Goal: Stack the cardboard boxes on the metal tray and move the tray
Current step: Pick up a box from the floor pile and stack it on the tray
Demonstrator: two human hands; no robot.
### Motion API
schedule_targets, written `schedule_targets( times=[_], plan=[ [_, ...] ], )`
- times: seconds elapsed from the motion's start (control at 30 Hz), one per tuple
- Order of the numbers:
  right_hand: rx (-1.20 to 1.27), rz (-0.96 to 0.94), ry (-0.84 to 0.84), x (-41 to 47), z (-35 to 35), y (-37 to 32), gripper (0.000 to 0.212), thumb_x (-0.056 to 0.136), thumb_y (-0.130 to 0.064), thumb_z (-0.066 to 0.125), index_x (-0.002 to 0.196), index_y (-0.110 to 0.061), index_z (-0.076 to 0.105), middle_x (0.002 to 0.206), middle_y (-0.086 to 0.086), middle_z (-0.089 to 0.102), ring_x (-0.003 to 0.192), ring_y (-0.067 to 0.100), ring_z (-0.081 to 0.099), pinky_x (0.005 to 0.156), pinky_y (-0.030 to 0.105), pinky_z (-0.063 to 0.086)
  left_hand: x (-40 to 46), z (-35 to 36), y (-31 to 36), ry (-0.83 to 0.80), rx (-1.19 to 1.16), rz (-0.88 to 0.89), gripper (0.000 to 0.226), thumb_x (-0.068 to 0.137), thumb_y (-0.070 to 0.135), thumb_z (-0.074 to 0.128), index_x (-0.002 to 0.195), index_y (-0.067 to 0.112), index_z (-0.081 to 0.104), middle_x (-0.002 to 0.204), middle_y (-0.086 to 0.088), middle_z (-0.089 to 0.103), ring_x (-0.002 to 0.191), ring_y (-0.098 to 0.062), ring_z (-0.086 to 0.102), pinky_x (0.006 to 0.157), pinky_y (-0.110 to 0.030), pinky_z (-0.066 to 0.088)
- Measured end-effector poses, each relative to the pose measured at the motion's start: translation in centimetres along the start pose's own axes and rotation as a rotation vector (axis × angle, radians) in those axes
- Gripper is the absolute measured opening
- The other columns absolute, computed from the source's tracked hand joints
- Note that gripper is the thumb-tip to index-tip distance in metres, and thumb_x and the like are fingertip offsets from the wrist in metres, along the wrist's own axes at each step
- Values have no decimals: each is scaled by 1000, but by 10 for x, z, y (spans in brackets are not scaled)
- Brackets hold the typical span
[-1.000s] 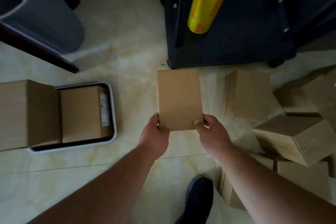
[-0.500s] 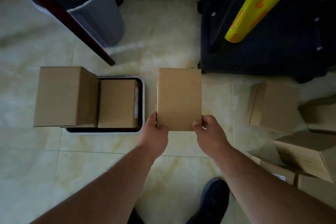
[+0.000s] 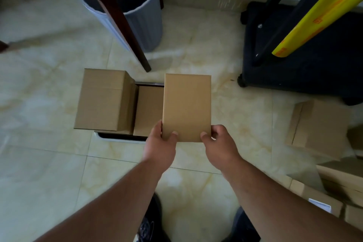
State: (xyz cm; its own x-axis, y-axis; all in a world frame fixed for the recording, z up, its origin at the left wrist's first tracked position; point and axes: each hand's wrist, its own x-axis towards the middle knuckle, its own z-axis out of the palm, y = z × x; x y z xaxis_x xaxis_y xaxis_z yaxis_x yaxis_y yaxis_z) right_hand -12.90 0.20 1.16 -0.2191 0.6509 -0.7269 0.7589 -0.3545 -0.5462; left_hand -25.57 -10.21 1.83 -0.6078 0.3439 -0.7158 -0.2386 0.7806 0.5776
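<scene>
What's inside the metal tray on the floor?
Two cardboard things show in the metal tray: a tall stack of boxes and a lower box. The held box covers the tray's right side.

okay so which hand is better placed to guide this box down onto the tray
Left, probably. The left hand grips the held box on the side nearest the tray; the right hand holds the far edge.
</scene>
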Motion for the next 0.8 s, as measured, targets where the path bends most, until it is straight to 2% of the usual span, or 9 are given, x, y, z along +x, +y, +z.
schedule_targets(
  times=[0.07, 0.17, 0.3, 0.43, 0.5, 0.63, 0.8],
  plan=[
    [-1, 4, -18, -1, 11, -5, 27, 100, -33, 57, 124, -22, 56, 119, -8, 63, 105, 19, 61, 88, 34, 48, 4, -11, -5, 3, -14, -9, 39, 100, 29, 58, 138, 37, 53, 109, 19, 67, 95, -1, 62, 78, -27, 47],
    [-15, 3, -39, -2, 26, -10, 26, 100, -33, 57, 124, -22, 55, 117, -9, 62, 104, 19, 60, 85, 33, 46, 10, -24, -14, 8, -21, -25, 37, 101, 28, 57, 136, 38, 53, 105, 23, 65, 94, 0, 60, 85, -29, 45],
    [-35, 17, -53, 1, 43, -13, 27, 100, -32, 57, 125, -23, 56, 120, -9, 62, 105, 19, 60, 86, 33, 47, 19, -34, -27, 17, -22, -41, 42, 101, 30, 57, 143, 35, 51, 111, 20, 66, 98, -2, 61, 88, -30, 45],
    [-64, 30, -75, 2, 54, -12, 28, 100, -33, 56, 127, -24, 55, 119, -10, 62, 96, 15, 60, 80, 32, 45, 23, -39, -38, 8, -15, -60, 43, 101, 30, 56, 143, 36, 49, 113, 15, 65, 94, 0, 58, 76, -26, 45],
    [-67, 39, -82, 3, 59, -10, 29, 100, -33, 55, 128, -24, 55, 122, -10, 62, 98, 15, 60, 80, 31, 44, 25, -41, -44, -1, -11, -66, 46, 101, 31, 57, 146, 37, 48, 116, 12, 65, 94, -1, 59, 69, -23, 45],
    [-74, 53, -95, 3, 67, -8, 30, 100, -32, 55, 130, -24, 54, 126, -9, 62, 105, 18, 60, 82, 31, 44, 32, -45, -53, -14, -3, -77, 51, 101, 32, 58, 150, 37, 44, 122, 11, 64, 98, -8, 60, 83, -29, 44],
    [-70, 56, -99, 5, 76, -7, 32, 100, -31, 56, 131, -25, 54, 130, -9, 62, 110, 17, 59, 85, 31, 43, 41, -50, -61, -12, 17, -104, 58, 100, 36, 58, 154, 40, 37, 132, 10, 62, 112, -18, 60, 90, -32, 45]
  ],
)
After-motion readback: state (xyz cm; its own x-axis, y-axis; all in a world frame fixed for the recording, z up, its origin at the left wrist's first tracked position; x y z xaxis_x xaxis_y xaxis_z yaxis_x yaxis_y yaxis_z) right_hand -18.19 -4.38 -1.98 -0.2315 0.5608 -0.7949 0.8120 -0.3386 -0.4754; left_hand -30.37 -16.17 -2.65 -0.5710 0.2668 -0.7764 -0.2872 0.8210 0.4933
